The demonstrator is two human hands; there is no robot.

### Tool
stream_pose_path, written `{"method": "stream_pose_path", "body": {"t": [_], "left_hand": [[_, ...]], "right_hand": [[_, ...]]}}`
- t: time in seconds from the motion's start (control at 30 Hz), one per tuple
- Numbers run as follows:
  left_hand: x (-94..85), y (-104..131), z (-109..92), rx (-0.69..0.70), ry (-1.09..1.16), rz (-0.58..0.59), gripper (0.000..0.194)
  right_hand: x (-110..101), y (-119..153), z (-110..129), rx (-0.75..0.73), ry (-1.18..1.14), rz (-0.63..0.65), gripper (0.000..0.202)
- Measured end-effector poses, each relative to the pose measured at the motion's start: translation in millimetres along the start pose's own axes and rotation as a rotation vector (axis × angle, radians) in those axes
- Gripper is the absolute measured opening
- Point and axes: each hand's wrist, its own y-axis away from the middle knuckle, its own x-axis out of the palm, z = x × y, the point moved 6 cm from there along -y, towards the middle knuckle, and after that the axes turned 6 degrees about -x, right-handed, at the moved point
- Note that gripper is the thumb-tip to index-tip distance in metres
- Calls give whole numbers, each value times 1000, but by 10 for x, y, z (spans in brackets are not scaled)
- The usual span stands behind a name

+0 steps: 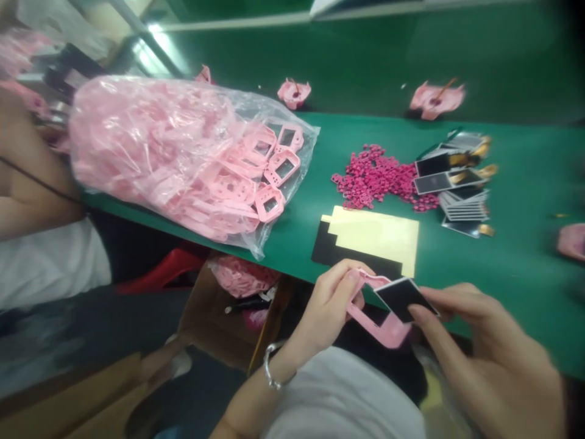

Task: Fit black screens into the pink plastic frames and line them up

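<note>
In my left hand (336, 299) is a pink plastic casing (377, 328) with a rectangular window, gripped at its left end between thumb and fingers. My right hand (484, 347) pinches a small display panel (404, 299), dark-faced with a pale edge, by its right side. The panel is tilted over the right part of the casing; whether the two touch I cannot tell. Just beyond my hands, a yellow sheet (377, 235) lies on the green table over a black sheet (322, 247). More display panels (466, 207) with orange flex ends are stacked farther back.
A clear plastic bag (155, 146) full of pink casings covers the table's left. Small magenta parts (375, 177) lie heaped beside the panels. Pink shells (295, 92) stand along the back. Below the edge is a cardboard box (205, 317); another person's arm (36, 164) is at left.
</note>
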Motion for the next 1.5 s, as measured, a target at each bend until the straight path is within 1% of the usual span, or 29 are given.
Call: {"method": "stream_pose_path", "body": {"t": [0.07,0.1,0.17,0.3,0.4,0.5,0.57,0.63,0.67,0.7,0.73,0.8,0.87,0.93,0.97,1.03,1.13,1.27,1.37,1.43,1.5], "left_hand": [[51,24,22,-41,50,59,44],[65,36,28,-48,57,72,45],[77,56,21,-35,54,76,44],[81,74,-20,19,41,55,38],[70,77,-26,26,5,2,38],[80,74,-25,26,-20,-37,38],[119,63,-28,31,26,-21,31],[154,46,-39,49,86,-22,26],[166,36,-47,60,113,-33,24],[173,26,-55,70,138,-51,22],[178,17,-63,80,159,-73,19],[179,6,-80,100,196,-120,16],[166,20,-121,173,203,-184,14],[157,62,-179,297,178,-237,9],[159,90,-203,364,165,-253,7],[169,143,-223,467,147,-265,4],[173,189,-195,519,128,-276,5],[141,186,-135,486,121,-288,4],[121,166,-102,438,126,-251,2],[132,153,-82,408,140,-193,2],[138,145,-65,388,162,-165,6]], "right_hand": [[35,-88,114,-125,22,65,7],[49,-107,142,-181,27,95,5],[65,-107,156,-242,20,125,6],[106,-59,158,-274,-5,160,12],[140,-46,152,-257,-65,183,14],[135,-54,140,-279,-61,160,17],[113,-62,134,-323,50,116,19],[98,-69,116,-324,154,62,16],[97,-74,97,-286,155,36,14],[98,-77,69,-217,102,1,14],[108,-74,32,-119,7,-38,19],[180,-38,-51,128,-224,-106,32],[321,25,-100,366,-400,-109,35],[460,63,-73,482,-484,-56,35],[499,70,-48,506,-500,-45,36],[516,75,-4,531,-493,-76,36],[482,97,43,578,-432,-141,33],[487,146,71,622,-403,-134,33],[557,164,19,649,-501,-127,32],[597,119,-16,588,-559,-153,27],[612,31,-24,457,-528,-183,22]]}}
